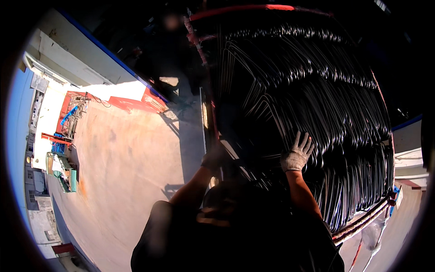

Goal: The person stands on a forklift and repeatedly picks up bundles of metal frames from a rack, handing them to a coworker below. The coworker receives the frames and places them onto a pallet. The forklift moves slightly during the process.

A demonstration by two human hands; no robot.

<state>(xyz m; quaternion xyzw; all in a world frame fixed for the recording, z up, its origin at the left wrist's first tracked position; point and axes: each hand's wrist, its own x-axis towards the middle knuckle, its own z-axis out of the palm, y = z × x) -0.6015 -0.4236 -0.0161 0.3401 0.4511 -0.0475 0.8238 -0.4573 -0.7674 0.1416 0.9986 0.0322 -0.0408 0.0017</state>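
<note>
Many thin black rods (333,102), bent into long hooked or U-like shapes, lie packed in several overlapping rows in front of me and to my right. A red frame (278,7) borders them. My right hand (297,153), in a pale knit work glove, rests on the near left part of the rods with its fingers spread and holds nothing. In deep shadow, my left hand (213,159) is by the frame's left side, beside the rods. Its fingers are lost in the dark, so I cannot make out what it touches.
On the left lies a sunlit concrete floor (131,158). A green cart-like thing (71,179) and a metal rack with blue parts (72,113) stand farther off. A person (174,50) is in shadow beyond the frame's left corner. Wrapped bars (362,222) edge the rods at the near right.
</note>
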